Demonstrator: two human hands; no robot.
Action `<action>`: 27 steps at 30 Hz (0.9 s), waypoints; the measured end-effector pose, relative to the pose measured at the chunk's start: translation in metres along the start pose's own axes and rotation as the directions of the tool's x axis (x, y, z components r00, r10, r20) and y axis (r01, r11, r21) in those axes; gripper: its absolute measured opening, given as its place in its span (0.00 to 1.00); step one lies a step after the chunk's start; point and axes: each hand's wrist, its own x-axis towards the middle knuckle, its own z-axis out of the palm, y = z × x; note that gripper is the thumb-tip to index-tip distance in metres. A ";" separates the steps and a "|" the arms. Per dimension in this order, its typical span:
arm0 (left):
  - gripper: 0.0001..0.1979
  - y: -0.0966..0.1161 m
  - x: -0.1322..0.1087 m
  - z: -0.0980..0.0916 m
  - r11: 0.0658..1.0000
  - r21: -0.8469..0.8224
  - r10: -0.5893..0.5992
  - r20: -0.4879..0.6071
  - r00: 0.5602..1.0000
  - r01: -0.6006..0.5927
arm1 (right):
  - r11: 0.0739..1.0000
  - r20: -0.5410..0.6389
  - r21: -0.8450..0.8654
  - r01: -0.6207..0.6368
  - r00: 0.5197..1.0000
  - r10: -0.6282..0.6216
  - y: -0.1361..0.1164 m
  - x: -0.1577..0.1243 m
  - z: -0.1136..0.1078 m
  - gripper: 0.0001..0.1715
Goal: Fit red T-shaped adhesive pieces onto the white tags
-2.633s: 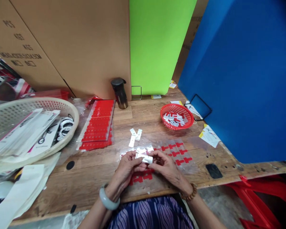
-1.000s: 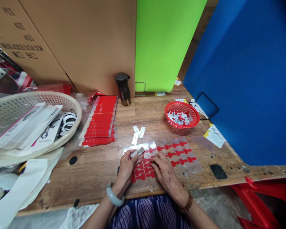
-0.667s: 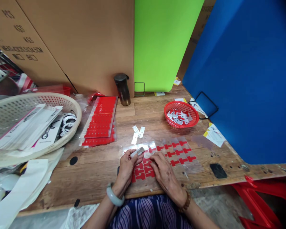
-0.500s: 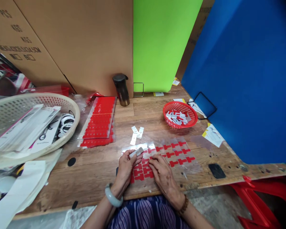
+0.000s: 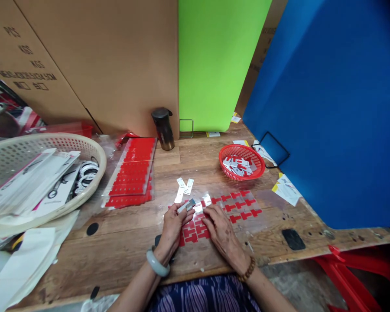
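Note:
My left hand (image 5: 173, 225) pinches a small grey-white flat plate (image 5: 186, 206) between thumb and fingers, above the left part of a clear sheet with red T-shaped stickers (image 5: 235, 206). On the same sheet, just right of the plate, rests my right hand (image 5: 221, 229). Its fingers are bent and close together at the stickers; whatever is at their tips is hidden. Several loose white plates (image 5: 189, 186) lie a little beyond my left hand. Farther right stands a red basket (image 5: 241, 177) with many plates bearing red pieces.
A large cream basket (image 5: 99, 175) with cards and rings fills the left side. Stacked red sticker sheets (image 5: 131, 167) lie beside it. A dark tumbler (image 5: 163, 130) stands before the cardboard (image 5: 117, 65). Green (image 5: 217, 65) and blue (image 5: 328, 117) panels rise behind and right.
The camera view has shifted slightly, so the table things sit a little lower and left. My left hand keeps the plate; my right fingers have moved slightly over the sticker sheet.

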 end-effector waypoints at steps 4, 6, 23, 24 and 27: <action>0.09 -0.001 -0.001 -0.001 1.000 -0.012 0.014 0.008 1.000 -0.014 | 1.000 -0.055 -0.016 0.010 0.998 -0.011 0.003 -0.013 0.005 0.13; 0.09 -0.002 -0.001 -0.002 1.000 -0.010 0.022 0.007 1.000 -0.022 | 0.999 -0.054 -0.004 -0.032 0.998 0.032 -0.001 -0.012 0.006 0.12; 0.09 -0.001 0.002 -0.003 1.000 0.003 0.015 0.004 1.000 -0.015 | 0.935 0.134 0.318 -0.160 0.983 0.122 -0.015 -0.005 -0.019 0.07; 0.09 0.000 0.002 -0.003 1.000 0.001 0.007 0.002 1.000 -0.007 | 0.924 0.150 0.337 -0.179 0.979 0.136 -0.014 -0.005 -0.021 0.07; 0.12 0.004 0.001 -0.001 1.000 0.009 -0.023 -0.004 1.000 0.023 | 0.875 0.166 0.420 -0.242 0.968 0.188 -0.011 -0.004 -0.028 0.06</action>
